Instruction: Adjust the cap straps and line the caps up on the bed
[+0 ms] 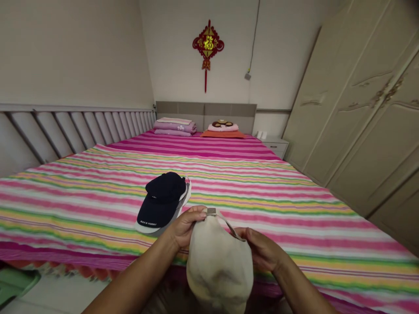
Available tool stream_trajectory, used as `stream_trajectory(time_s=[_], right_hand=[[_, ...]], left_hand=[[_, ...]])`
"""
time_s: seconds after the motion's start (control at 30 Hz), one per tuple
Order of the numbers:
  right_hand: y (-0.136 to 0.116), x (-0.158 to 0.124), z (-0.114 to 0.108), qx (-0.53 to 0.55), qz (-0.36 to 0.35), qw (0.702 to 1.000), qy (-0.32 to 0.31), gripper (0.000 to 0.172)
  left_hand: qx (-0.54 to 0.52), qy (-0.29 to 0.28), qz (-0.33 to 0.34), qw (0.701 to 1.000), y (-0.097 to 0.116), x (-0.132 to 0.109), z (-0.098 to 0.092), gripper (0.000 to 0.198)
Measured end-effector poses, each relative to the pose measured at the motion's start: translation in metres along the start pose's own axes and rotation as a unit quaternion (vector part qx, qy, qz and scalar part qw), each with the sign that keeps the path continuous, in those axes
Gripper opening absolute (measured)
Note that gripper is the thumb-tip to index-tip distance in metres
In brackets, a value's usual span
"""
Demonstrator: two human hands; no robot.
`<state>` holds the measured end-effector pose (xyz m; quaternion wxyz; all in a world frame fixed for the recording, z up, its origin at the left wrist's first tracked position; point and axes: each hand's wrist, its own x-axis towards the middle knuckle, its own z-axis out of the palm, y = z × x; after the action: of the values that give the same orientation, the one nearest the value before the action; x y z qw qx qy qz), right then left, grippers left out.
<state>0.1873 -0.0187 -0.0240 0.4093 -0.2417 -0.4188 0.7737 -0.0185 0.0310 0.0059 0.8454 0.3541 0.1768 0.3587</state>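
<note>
A beige cap (220, 266) hangs between my two hands in front of the bed's near edge, its back strap and metal buckle (211, 212) uppermost. My left hand (187, 226) pinches the cap beside the buckle. On the other side, my right hand (260, 248) grips the edge by the strap's far end; some of its fingers are hidden behind the fabric. Just left of my left hand, a navy cap (163, 196) with small white lettering on its brim lies on top of a white cap (147, 229), which mostly stays covered.
A striped sheet covers the bed (262, 192). Folded purple bedding (175, 126) and a pink pillow (223, 127) sit by the headboard (229, 112). A metal railing (98, 126) runs along the left, a wardrobe (353, 109) and nightstand (276, 146) stand right. A green stool (18, 283) is lower left.
</note>
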Motion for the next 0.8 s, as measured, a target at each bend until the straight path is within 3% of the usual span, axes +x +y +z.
stream_trajectory(time_s=[0.13, 0.33, 0.43, 0.57, 0.8], right_hand=[[0.012, -0.001, 0.003, 0.068, -0.036, 0.997, 0.003, 0.030], [0.003, -0.004, 0.019, 0.117, -0.098, 0.987, 0.059, 0.024], [-0.004, -0.005, 0.023, 0.138, -0.108, 0.980, 0.092, 0.023], [-0.012, -0.006, 0.026, 0.178, -0.120, 0.963, 0.165, 0.022], [-0.029, -0.011, 0.032, 0.226, -0.089, 0.959, 0.146, 0.022]], left_hand=[[-0.007, 0.023, -0.027, 0.999, 0.002, -0.001, -0.007, 0.015], [-0.023, 0.039, -0.048, 0.998, -0.004, -0.006, -0.012, 0.022], [-0.022, 0.001, -0.053, 0.998, -0.006, -0.006, -0.013, 0.034], [-0.032, -0.057, -0.053, 0.996, -0.006, -0.006, -0.007, 0.035], [-0.048, -0.117, 0.006, 0.992, 0.013, -0.013, 0.021, 0.016]])
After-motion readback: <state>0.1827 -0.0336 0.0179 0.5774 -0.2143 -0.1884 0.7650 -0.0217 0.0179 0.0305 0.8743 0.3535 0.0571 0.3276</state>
